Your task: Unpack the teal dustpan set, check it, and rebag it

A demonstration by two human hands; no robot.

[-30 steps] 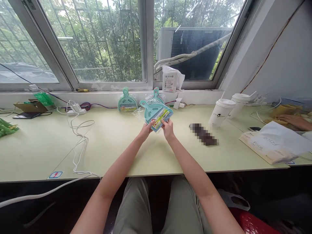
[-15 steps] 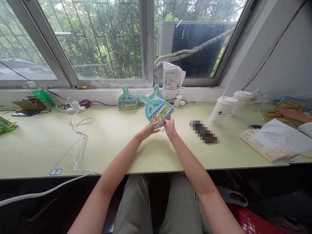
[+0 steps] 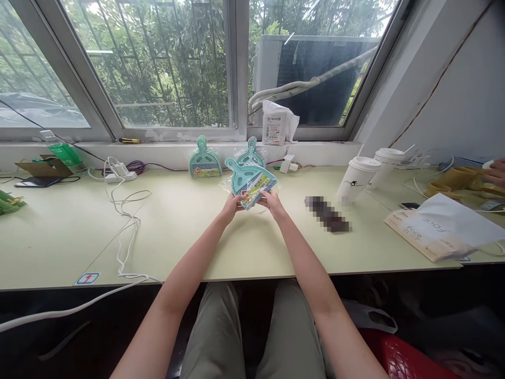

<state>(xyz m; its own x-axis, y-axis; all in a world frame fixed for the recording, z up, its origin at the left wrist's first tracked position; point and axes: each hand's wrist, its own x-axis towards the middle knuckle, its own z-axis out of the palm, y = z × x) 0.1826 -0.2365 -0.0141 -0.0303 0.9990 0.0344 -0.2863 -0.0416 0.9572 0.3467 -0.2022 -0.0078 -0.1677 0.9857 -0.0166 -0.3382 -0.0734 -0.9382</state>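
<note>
A wrapped teal dustpan set with a colourful label is held up over the table, its handle tilted to the upper left. My left hand grips its lower left edge. On the lower right side, my right hand pinches the wrapping and label edge. Behind it, a second wrapped dustpan set leans upright against the sill, partly hidden by the held one. A third dustpan set leans there too, further left.
White cups, a blurred dark item and a paper bag lie to the right. White cables cross the left table. A person's hand shows at far right.
The held dustpan has turned slightly more upright. My left hand has shifted left to its lower left edge. The person's hand at far right has moved right.
</note>
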